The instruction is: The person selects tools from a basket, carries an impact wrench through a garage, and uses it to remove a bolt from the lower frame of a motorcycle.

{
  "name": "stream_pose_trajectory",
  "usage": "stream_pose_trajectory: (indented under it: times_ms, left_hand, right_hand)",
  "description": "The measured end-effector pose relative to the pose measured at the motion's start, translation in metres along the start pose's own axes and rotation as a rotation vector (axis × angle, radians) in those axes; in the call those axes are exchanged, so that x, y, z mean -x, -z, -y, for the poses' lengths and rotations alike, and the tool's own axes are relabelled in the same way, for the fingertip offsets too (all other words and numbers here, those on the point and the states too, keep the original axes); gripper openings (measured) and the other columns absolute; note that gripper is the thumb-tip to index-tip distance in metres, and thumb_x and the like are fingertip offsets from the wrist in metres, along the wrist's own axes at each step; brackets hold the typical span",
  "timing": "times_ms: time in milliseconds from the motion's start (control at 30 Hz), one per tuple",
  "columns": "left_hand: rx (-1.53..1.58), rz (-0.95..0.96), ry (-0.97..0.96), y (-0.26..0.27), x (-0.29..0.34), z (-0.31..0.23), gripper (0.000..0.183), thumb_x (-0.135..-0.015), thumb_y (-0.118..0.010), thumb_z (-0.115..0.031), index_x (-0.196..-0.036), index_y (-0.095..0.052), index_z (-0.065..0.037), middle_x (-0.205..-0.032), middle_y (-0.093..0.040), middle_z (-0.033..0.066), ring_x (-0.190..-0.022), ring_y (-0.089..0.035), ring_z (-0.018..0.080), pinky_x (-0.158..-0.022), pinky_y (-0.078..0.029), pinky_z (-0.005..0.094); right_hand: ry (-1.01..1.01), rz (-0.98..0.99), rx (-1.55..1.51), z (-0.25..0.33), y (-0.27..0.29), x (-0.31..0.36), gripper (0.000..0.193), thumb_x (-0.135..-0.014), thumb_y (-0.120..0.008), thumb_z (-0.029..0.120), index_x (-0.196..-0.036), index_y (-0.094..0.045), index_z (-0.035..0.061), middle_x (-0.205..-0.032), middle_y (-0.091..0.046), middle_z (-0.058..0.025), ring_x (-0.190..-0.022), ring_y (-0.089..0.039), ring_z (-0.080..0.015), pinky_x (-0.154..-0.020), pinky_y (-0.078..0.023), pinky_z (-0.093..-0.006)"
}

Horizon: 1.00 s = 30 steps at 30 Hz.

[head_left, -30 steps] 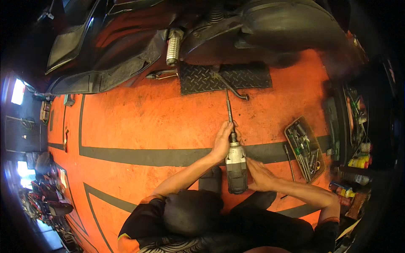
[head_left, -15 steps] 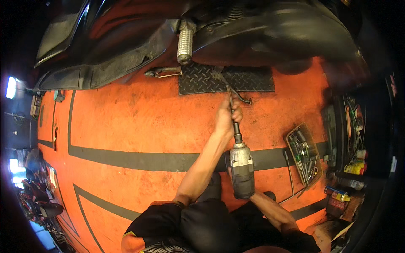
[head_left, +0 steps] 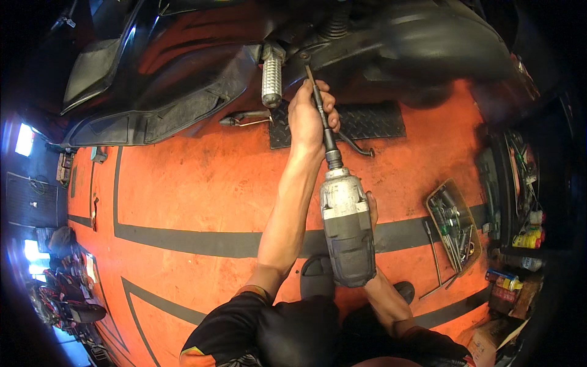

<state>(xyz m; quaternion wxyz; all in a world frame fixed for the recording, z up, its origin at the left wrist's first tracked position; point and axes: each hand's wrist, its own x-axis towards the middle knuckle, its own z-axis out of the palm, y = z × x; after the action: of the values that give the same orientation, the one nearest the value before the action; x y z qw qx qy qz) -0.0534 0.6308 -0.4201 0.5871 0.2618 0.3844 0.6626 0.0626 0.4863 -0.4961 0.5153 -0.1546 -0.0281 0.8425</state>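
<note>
A grey and black impact wrench (head_left: pixel 348 229) points away from me, with a long thin extension (head_left: pixel 331 142) fitted to its nose. My left hand (head_left: pixel 310 116) is closed around the shaft of that extension. My right hand (head_left: pixel 372 208) supports the wrench from below; one finger shows on its right side and the rest is hidden beneath the body. The tip of the shaft is close to a round bolt (head_left: pixel 304 56) on the dark motorbike body (head_left: pixel 391 49); whether they touch I cannot tell. Left of it juts a ribbed metal footpeg (head_left: pixel 272 79).
Under the bike lies a black tread plate (head_left: pixel 379 119), with a stand leg (head_left: pixel 358 147) over it. To the right rests a tray of tools (head_left: pixel 452 226) beside a long bar (head_left: pixel 433 251). Boxes and cans (head_left: pixel 507 284) crowd the right edge of the orange floor (head_left: pixel 202 183).
Both hands have raised the wrench and its extension up and forward. The tip has gone from over the tread plate to the bike's side near the bolt.
</note>
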Motion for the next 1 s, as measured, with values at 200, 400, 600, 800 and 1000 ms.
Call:
stream_pose_trajectory:
  times_ms: [200,400,600,800,1000]
  left_hand:
    - [-0.015,0.043,-0.047,-0.005,-0.014,-0.002,0.031,-0.101,-0.033,-0.033,-0.094,-0.048,-0.007,-0.058,-0.04,-0.001,-0.04,-0.038,0.0102,-0.038,-0.032,0.0256]
    - [0.048,0.008,-0.017,-0.006,-0.006,-0.002,0.028,-0.101,-0.035,-0.033,-0.094,-0.047,-0.01,-0.058,-0.037,-0.0026,-0.038,-0.034,0.0088,-0.037,-0.029,0.0241]
    - [0.058,0.031,-0.013,-0.003,-0.009,0.001,0.03,-0.102,-0.033,-0.034,-0.092,-0.047,-0.009,-0.057,-0.038,-0.0022,-0.039,-0.035,0.0087,-0.037,-0.031,0.024]
    - [0.059,0.033,-0.012,-0.003,-0.008,-0.003,0.033,-0.101,-0.033,-0.036,-0.09,-0.047,-0.008,-0.056,-0.038,-0.0021,-0.039,-0.036,0.0085,-0.037,-0.032,0.0241]
    - [0.049,0.033,-0.004,-0.001,-0.01,-0.003,0.033,-0.101,-0.034,-0.036,-0.091,-0.047,-0.008,-0.057,-0.038,-0.002,-0.04,-0.037,0.0082,-0.037,-0.032,0.0237]
  right_hand:
    - [-0.012,0.076,-0.233,-0.006,-0.009,-0.011,0.058,-0.097,-0.038,0.049,-0.121,-0.055,-0.0009,-0.101,-0.066,-0.0152,-0.082,-0.068,-0.0219,-0.069,-0.059,-0.0345]
    - [-0.016,0.081,-0.231,-0.007,-0.002,-0.004,0.061,-0.095,-0.04,0.051,-0.127,-0.052,-0.0001,-0.108,-0.064,-0.0167,-0.091,-0.066,-0.0241,-0.078,-0.058,-0.0382]
    - [0.012,0.056,-0.23,-0.013,0.007,-0.004,0.059,-0.092,-0.048,0.054,-0.127,-0.05,0.006,-0.115,-0.059,-0.0172,-0.096,-0.064,-0.0248,-0.077,-0.058,-0.0377]
    - [0.028,-0.034,-0.118,-0.015,0.005,-0.003,0.059,-0.092,-0.046,0.052,-0.126,-0.052,0.0036,-0.109,-0.062,-0.015,-0.091,-0.065,-0.0225,-0.076,-0.057,-0.0354]
    - [0.044,-0.087,-0.133,-0.017,0.005,-0.003,0.061,-0.092,-0.047,0.052,-0.121,-0.055,-0.0001,-0.101,-0.065,-0.0148,-0.084,-0.066,-0.0221,-0.073,-0.056,-0.0346]
